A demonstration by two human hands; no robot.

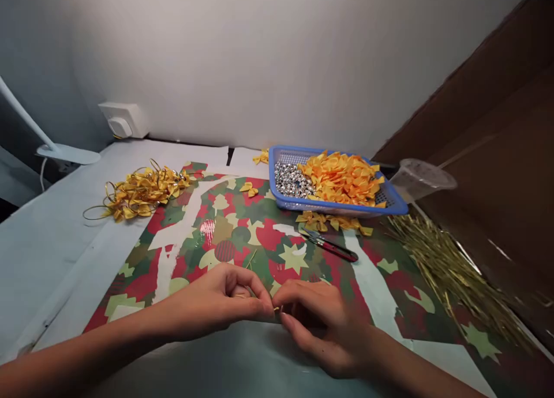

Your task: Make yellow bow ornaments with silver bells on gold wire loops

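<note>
My left hand [220, 300] and my right hand [320, 323] meet at the near middle of the table, over a red and green patterned sheet [242, 236]. Both pinch the same small thin gold piece [275, 309] between thumb and fingertips; it is too small to name for sure. A blue basket [277, 199] at the back holds yellow ribbon bows [341, 179] and small silver bells [292, 181].
A heap of finished gold loops with bows [142, 193] lies back left. Red-handled snips [331, 246] lie in front of the basket. A bundle of gold wire ties [450, 265] lies to the right, a clear plastic cup [422, 179] behind it. A lamp base [69, 154] and wall socket [123, 120] are far left.
</note>
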